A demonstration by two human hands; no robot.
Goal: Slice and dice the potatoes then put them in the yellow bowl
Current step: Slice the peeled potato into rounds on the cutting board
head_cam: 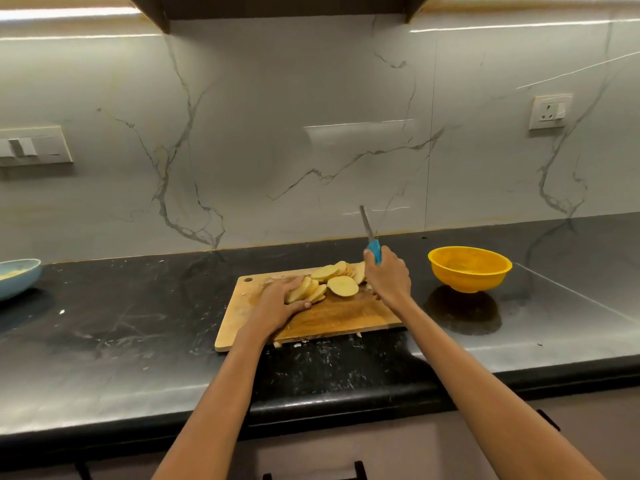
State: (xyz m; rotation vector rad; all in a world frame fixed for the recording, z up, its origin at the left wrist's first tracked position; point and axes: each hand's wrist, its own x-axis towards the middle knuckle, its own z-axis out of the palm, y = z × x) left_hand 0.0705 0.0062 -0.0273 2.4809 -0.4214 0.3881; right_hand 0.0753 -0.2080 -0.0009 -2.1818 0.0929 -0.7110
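Here, in the middle of the frame, I see a wooden cutting board (332, 315) on the dark counter (138, 341). My left hand (280, 297) curls around a stack of potato slices (306, 289) on the board. More round slices (341, 271) lie just beside it. My right hand (388, 277) grips a knife (370, 237) by its blue handle, with the blade pointing up. The yellow bowl (469, 270) sits to the right, apart from the board. A blue dish (17, 277) peeks in at the left edge.
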